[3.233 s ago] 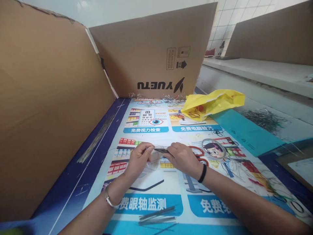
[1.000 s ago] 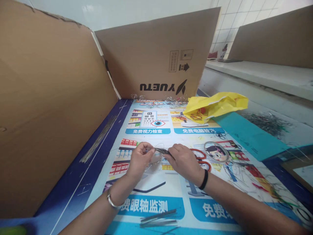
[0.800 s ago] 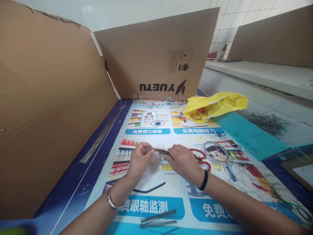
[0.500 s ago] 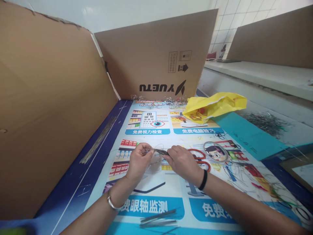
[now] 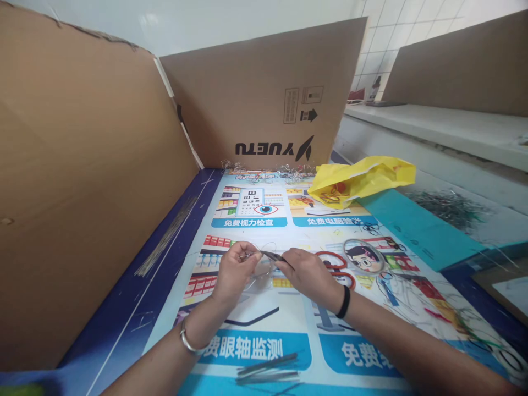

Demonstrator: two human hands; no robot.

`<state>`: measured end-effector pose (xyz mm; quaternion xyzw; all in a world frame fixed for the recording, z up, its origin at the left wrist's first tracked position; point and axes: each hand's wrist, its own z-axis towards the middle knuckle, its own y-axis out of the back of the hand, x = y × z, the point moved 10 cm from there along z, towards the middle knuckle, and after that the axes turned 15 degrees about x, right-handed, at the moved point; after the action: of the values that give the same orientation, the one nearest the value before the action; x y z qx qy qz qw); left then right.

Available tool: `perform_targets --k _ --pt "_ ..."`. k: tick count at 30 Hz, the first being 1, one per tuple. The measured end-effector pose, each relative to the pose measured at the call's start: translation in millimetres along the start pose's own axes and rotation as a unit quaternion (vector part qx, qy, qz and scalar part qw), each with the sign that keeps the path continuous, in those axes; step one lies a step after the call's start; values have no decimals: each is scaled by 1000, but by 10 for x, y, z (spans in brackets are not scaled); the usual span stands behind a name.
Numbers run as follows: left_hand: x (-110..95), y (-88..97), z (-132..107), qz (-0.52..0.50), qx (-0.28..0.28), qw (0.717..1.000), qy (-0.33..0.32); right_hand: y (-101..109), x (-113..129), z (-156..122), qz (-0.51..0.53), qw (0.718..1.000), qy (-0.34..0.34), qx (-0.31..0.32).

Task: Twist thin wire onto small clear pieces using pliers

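Near the middle of the table, my left hand [image 5: 236,273] pinches thin, bent wire [image 5: 264,275] between thumb and fingers. Fine loops of the wire curve out beyond and below the fingertips. My right hand [image 5: 310,275] is wrapped round dark narrow-nosed pliers [image 5: 272,256]. The pliers' tips meet the wire at the left thumb and fingertip; whether the jaws are fully closed is too small to tell. Just behind the right hand lie red loops [image 5: 336,264] that look like scissor handles, partly hidden.
A bundle of straight wires [image 5: 167,236] lies at left, with more cut wires [image 5: 268,369] in front. Cardboard panels [image 5: 264,99] stand behind and at left. Toward the back right are a yellow bag [image 5: 367,176], a turquoise sheet [image 5: 424,231] and a tangled wire pile [image 5: 447,209].
The pliers have turned slightly in my right hand, and the wire loops below them have shifted a little. Both hands stay in almost the same place.
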<state>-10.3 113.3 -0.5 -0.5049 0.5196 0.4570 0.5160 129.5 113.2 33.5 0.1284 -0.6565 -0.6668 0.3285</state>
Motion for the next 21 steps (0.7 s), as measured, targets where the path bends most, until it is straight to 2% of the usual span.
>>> perform_targets --k 9,21 --pt "9 -85 9 -18 40 999 5 -6 -106 16 28 999 -36 27" --pt "21 -114 23 -95 78 992 -14 79 -57 -73 0 999 7 -45"
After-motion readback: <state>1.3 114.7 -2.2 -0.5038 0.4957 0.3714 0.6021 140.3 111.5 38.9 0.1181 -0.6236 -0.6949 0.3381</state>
